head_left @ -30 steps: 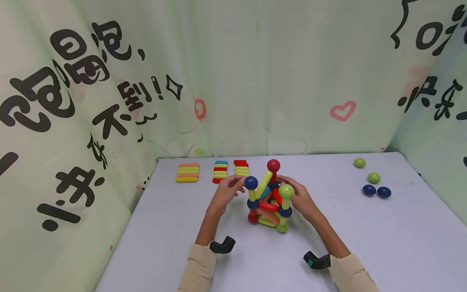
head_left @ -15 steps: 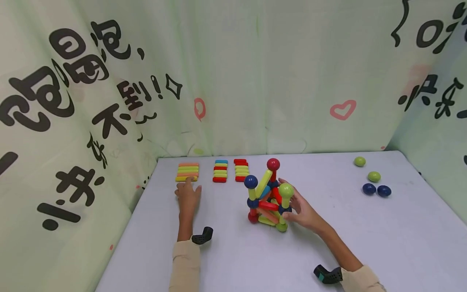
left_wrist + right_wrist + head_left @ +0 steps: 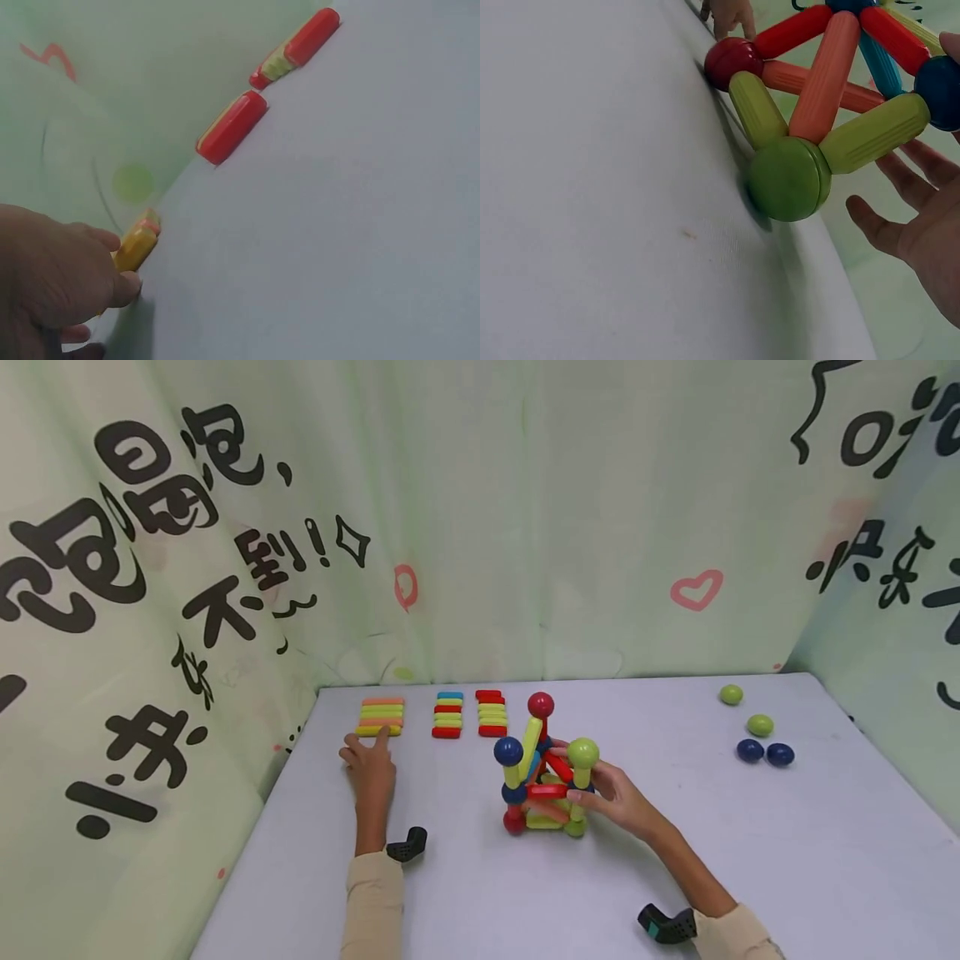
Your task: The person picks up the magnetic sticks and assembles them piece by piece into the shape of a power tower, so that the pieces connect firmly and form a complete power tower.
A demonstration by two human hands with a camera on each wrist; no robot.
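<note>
Right hand [image 3: 618,797] on the toy frame [image 3: 546,791], left hand [image 3: 371,777] at a yellow stick [image 3: 370,732]

A pale green curtain [image 3: 465,527] with black lettering hangs behind a white table [image 3: 450,893]. Near the table's middle stands the toy frame, built of coloured sticks and balls. The right hand holds its right side, thumb in front against a blue ball [image 3: 939,94], fingers reaching behind. Well to the left, the left hand touches the yellow stick, nearest in the left row [image 3: 382,712]; whether it grips is unclear. Two more stick rows, the middle row [image 3: 448,716] and right row [image 3: 492,713], lie between row and frame. Far right sit two green balls [image 3: 760,725] and two dark blue ones.
</note>
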